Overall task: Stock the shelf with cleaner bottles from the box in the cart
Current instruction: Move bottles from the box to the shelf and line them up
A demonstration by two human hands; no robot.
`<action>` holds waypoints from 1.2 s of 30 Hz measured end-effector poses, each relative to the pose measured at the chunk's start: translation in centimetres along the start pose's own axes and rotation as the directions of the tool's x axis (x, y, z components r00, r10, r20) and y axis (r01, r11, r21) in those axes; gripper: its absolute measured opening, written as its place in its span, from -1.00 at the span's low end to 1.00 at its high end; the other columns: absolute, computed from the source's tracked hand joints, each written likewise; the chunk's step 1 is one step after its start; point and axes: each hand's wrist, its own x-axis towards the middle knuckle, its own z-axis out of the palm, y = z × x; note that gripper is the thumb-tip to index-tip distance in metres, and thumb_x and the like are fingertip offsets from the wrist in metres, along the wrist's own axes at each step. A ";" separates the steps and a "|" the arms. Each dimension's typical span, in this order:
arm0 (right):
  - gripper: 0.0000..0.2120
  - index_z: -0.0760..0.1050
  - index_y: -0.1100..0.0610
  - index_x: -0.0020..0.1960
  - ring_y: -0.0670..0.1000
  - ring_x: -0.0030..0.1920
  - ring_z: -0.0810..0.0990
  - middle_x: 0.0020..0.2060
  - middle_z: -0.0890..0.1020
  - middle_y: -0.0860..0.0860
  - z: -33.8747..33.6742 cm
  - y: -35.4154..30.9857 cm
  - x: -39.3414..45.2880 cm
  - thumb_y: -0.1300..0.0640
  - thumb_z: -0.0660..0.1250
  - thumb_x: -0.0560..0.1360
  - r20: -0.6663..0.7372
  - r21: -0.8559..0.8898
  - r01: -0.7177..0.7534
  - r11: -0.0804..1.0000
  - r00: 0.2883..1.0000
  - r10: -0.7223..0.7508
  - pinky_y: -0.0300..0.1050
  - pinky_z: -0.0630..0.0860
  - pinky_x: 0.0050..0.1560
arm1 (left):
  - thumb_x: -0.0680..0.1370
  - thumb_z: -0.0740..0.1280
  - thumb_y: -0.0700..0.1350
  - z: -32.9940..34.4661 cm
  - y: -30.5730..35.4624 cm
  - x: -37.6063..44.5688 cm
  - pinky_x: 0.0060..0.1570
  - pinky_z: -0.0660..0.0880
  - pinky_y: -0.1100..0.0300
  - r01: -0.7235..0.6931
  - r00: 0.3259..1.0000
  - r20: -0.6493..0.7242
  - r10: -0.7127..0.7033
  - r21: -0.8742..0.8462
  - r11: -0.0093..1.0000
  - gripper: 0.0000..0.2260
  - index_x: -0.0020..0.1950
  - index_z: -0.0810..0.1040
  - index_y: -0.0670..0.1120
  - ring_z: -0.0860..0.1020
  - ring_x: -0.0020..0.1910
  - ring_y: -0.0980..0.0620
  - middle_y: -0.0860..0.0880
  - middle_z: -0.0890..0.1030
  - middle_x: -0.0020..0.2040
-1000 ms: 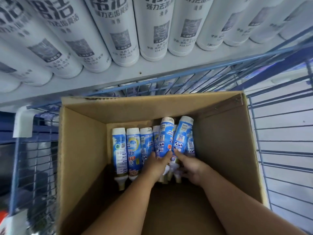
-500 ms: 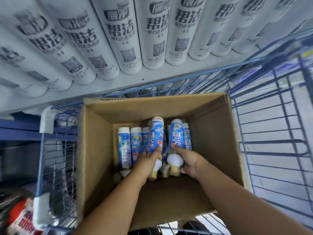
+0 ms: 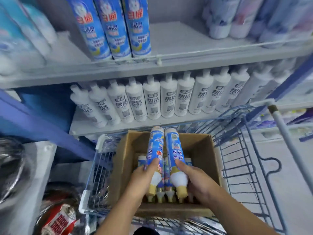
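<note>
The person stands over the box (image 3: 201,150), which sits in the blue cart (image 3: 243,150). The left hand (image 3: 142,182) grips one cleaner bottle (image 3: 155,148) near its neck, fingers curled around it. The right hand (image 3: 198,180) grips a second bottle (image 3: 174,150) the same way. Both bottles are above the box, side by side, necks toward the person. More bottles (image 3: 166,189) lie inside the box. Beyond the box, a shelf (image 3: 177,48) carries three blue cans (image 3: 110,28).

White bottles (image 3: 153,104) line the lower tier; red packaging (image 3: 58,221) bottom-left.
</note>
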 end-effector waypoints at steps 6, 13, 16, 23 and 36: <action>-0.62 0.66 0.27 0.16 0.18 0.02 0.71 0.06 0.71 0.24 2.8 -4.8 -6.1 -0.02 0.39 0.53 0.083 -0.037 0.195 0.980 0.978 -0.191 -0.02 0.67 -0.10 | 0.31 0.40 0.35 -0.9 6.2 -5.6 0.19 0.57 -0.14 -0.237 0.971 -0.022 0.236 -0.113 0.965 -0.46 0.04 0.71 -0.05 0.70 0.01 -0.04 -0.01 0.75 -0.05; -0.60 0.71 0.27 0.00 0.17 -0.12 0.70 -0.04 0.72 0.25 4.6 -9.7 -10.9 -0.07 0.46 0.43 0.101 -0.016 0.352 0.936 0.932 -0.348 0.04 0.62 -0.02 | 0.31 0.40 0.44 -1.5 11.8 -9.5 -0.02 0.61 -0.06 -0.357 0.933 -0.081 0.349 -0.131 0.925 -0.47 -0.06 0.71 0.02 0.70 -0.13 -0.09 -0.04 0.74 -0.16; -0.59 0.70 0.28 0.04 0.22 -0.01 0.70 0.02 0.71 0.27 5.3 -12.1 -12.3 -0.07 0.46 0.45 0.114 -0.010 0.418 0.908 0.903 -0.415 0.19 0.57 0.19 | 0.32 0.44 0.33 -1.4 14.6 -10.9 -0.13 0.58 -0.02 -0.404 0.915 -0.082 0.395 -0.185 0.896 -0.52 -0.05 0.70 -0.05 0.71 -0.15 -0.12 -0.07 0.75 -0.17; -0.54 0.65 0.24 0.16 0.16 0.00 0.68 0.03 0.73 0.19 7.4 -18.1 -13.9 -0.13 0.42 0.48 0.115 -0.105 0.540 0.835 0.841 -0.529 0.19 0.53 0.23 | 0.48 0.41 0.25 -1.2 21.2 -12.1 0.04 0.63 -0.03 -0.462 0.885 -0.034 0.463 -0.175 0.869 -0.62 0.03 0.69 -0.03 0.71 -0.08 -0.02 -0.01 0.75 -0.12; -0.50 0.60 0.24 0.22 0.16 -0.04 0.70 0.03 0.73 0.19 8.5 -25.2 -9.9 -0.12 0.48 0.46 0.061 -0.077 0.475 0.876 0.880 -0.472 -0.04 0.63 -0.16 | 0.46 0.43 0.25 -0.9 28.3 -9.3 -0.16 0.64 0.00 -0.414 0.909 -0.016 0.417 -0.148 0.898 -0.61 0.06 0.64 -0.03 0.70 -0.21 -0.13 -0.11 0.74 -0.20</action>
